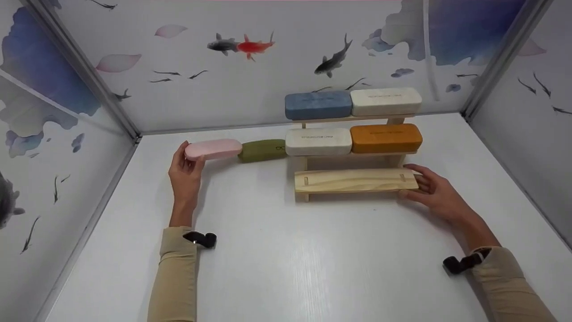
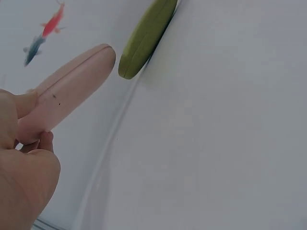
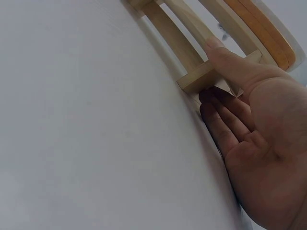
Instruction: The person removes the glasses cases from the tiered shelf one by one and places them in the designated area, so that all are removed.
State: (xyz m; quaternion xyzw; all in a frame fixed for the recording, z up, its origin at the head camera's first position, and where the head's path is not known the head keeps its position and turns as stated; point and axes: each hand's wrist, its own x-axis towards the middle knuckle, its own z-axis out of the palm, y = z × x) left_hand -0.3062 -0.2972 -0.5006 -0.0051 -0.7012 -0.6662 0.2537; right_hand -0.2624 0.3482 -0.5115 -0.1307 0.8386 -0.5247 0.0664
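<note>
My left hand (image 1: 185, 176) pinches the left end of a pink glasses case (image 1: 214, 148), thumb on one side and fingers on the other. In the left wrist view the pink case (image 2: 72, 86) is raised off the table, its far end near an olive-green glasses case (image 2: 146, 38). That green case (image 1: 261, 150) lies on the table, left of a three-tier wooden display stand (image 1: 353, 180). At the stand's right end my right hand (image 1: 435, 192) grips the lowest tier. In the right wrist view its thumb lies over the wood and the fingers (image 3: 223, 122) reach the end piece.
On the top tier sit a blue case (image 1: 318, 105) and a white case (image 1: 386, 102). Another white case (image 1: 318, 142) and an orange case (image 1: 386, 138) fill the middle tier. Patterned panels (image 1: 268, 89) enclose the white table (image 1: 277, 259) at the back and sides.
</note>
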